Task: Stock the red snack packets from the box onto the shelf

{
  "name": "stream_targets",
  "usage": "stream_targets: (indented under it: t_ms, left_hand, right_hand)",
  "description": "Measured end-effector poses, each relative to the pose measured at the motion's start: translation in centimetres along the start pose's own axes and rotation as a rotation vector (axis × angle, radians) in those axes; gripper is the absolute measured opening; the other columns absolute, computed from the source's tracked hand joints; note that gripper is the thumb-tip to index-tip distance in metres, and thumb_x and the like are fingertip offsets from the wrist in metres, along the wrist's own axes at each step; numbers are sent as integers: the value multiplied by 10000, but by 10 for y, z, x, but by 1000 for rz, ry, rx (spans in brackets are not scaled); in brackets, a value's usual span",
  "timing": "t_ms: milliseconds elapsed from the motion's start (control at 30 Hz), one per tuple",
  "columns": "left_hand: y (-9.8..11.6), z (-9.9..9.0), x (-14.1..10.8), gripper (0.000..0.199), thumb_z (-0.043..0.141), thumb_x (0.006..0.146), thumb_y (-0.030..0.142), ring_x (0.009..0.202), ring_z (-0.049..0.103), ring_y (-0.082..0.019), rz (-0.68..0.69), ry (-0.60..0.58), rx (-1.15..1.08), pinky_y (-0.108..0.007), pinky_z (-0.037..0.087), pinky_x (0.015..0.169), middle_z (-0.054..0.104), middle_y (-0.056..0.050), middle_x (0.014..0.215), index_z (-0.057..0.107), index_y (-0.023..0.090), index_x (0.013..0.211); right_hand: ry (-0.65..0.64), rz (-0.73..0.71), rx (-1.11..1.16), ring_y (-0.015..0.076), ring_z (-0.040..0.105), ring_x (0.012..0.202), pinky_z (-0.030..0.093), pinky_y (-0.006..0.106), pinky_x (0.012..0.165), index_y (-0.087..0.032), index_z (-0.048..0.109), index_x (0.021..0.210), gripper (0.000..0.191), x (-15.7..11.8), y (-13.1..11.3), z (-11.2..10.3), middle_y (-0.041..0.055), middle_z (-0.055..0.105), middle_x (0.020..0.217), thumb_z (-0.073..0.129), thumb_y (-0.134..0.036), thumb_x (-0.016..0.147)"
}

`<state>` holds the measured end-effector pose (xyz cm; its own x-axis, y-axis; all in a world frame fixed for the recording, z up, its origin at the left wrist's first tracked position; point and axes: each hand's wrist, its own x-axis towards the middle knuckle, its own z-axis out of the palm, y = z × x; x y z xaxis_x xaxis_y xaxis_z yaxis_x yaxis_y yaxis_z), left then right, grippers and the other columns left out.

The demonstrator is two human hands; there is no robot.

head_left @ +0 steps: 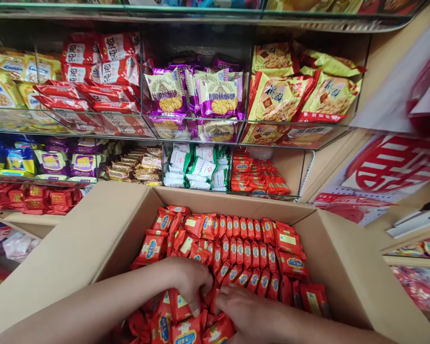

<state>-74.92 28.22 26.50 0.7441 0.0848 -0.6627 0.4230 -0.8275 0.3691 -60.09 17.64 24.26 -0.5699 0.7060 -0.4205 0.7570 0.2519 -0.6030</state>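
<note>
Handling red rectangular plastic packets below far edge of brown cardboard carton | left hand, right hand curled, hold unclear | next, I judge: light pinch

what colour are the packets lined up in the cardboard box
The packets are red, marked in blue and yellow, in the head view.

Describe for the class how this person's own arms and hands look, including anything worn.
The bare left hand and bare right hand wear no gloves. The uncovered left forearm and uncovered right forearm taper toward the wrists, with no sleeve, watch or bracelet in view. No ring shows, though both hands are partly hidden.
</note>
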Motion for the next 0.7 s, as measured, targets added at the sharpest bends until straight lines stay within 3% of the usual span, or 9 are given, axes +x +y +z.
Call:
stream_targets:
  t_ms: [133,233,367,500,700]
  left_hand:
    - [-5,-15,-10,370,610,687,404,762,569,-191,44,131,-281,-247,410,607,636,-45,905,602,196,993]
    - [-5,-23,-13,351,521,775,404,810,545,-157,173,258,-588,-224,409,658,606,-45,943,553,165,1030]
    - [5,-23,-8,537,683,637,386,831,511,-140,199,440,-1030,-248,405,723,563,-20,946,479,165,1081]
    - [15,-18,1,540,748,565,323,717,508,-95,158,595,-1382,-237,410,675,559,26,827,482,174,1011]
    - [9,-17,7,487,695,632,402,665,526,-89,115,675,-1535,-205,422,557,563,9,838,500,200,1030]
  right_hand:
    - [93,68,138,201,527,819,416,279,667,-197,553,944,489,-3,1,-14,33,568,950,710,-396,526]
    - [374,35,314,171,534,792,420,273,668,-202,512,919,419,-5,9,-30,13,574,908,688,-377,581]
    - [708,-17,650,164,543,913,430,298,788,-199,476,985,355,-5,19,-48,35,576,992,625,-315,684]
    - [792,-10,749,169,555,933,429,332,830,-188,506,1043,339,-3,24,-54,60,574,1070,560,-336,743]
    - [905,47,697,169,554,862,434,340,801,-175,535,927,304,-1,31,-52,49,594,942,594,-372,704]
